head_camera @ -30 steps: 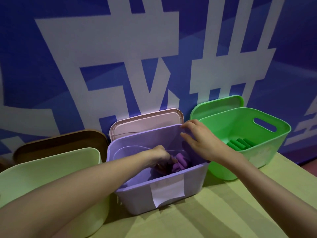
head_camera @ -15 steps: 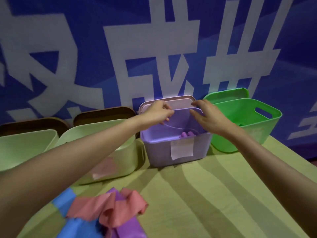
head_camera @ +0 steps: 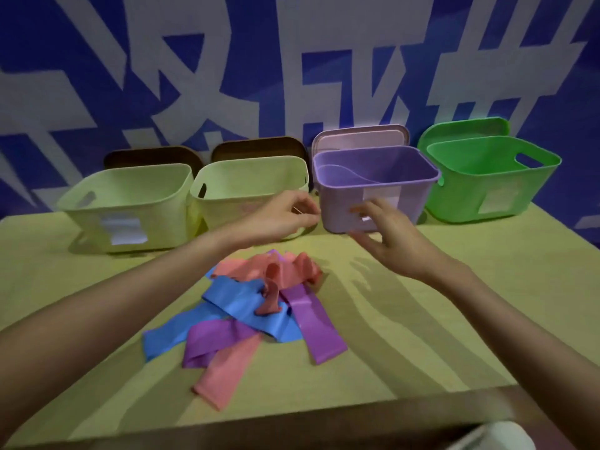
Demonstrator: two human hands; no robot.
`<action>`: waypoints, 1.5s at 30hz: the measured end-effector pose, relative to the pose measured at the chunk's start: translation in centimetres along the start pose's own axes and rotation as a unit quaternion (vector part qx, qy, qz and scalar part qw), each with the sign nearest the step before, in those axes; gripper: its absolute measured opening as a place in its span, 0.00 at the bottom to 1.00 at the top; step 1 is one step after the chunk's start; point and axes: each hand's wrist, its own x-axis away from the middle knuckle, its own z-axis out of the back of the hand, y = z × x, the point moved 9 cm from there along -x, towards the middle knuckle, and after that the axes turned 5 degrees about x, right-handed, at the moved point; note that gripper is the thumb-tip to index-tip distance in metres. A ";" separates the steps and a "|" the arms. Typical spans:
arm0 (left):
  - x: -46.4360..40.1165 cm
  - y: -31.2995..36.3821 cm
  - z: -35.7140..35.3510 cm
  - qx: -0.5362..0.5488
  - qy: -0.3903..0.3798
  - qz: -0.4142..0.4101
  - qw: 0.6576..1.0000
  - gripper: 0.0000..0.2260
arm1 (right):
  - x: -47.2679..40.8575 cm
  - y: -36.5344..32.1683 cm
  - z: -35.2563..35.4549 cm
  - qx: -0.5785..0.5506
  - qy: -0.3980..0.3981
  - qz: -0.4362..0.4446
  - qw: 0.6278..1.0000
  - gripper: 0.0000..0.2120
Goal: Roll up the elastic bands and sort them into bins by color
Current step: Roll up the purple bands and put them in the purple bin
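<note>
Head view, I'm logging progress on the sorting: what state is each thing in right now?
Left hand: loosely curled, holding nothing.
Right hand: open, fingers spread, empty.
Pile of pink, blue and purple elastic bands: unrolled, tangled on the table.
Purple plastic bin: uncovered, upright.
Green plastic bin: uncovered, upright.
Two pale yellow-green bins: uncovered, upright.

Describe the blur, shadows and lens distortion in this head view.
Head view: the whole frame is soft with motion blur, worst on the right hand and left hand; both arms throw long streaked shadows across the table, so light comes from above and behind; wide-angle bowing bends the wall lettering and tilts the green bin outward; the pile of bands reads clearly.
</note>
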 end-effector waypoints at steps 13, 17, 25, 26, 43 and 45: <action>12.1 -7.1 -2.3 0.023 0.100 -0.031 0.994 0.08 | 10.5 -4.4 -11.4 -0.081 -0.198 0.026 0.977 0.12; 12.8 -6.2 -2.1 0.022 0.139 -0.059 0.988 0.09 | 9.2 -4.2 -9.5 -0.122 -0.108 -0.005 0.987 0.09; 12.0 -5.5 -0.1 0.075 0.170 -0.048 0.982 0.10 | 2.7 -3.8 -2.7 -0.219 0.089 -0.066 0.969 0.05; 11.8 -5.5 -0.1 0.078 0.168 -0.045 0.982 0.11 | 2.1 -3.8 -2.3 -0.229 0.096 -0.069 0.966 0.06; 6.7 -4.6 2.2 0.128 0.244 -0.057 0.960 0.31 | -4.3 -5.2 1.0 -0.539 0.127 -0.239 0.798 0.09; 6.1 -5.2 2.8 0.133 0.252 -0.047 0.957 0.26 | -4.6 -5.3 1.0 -0.607 0.125 -0.250 0.744 0.09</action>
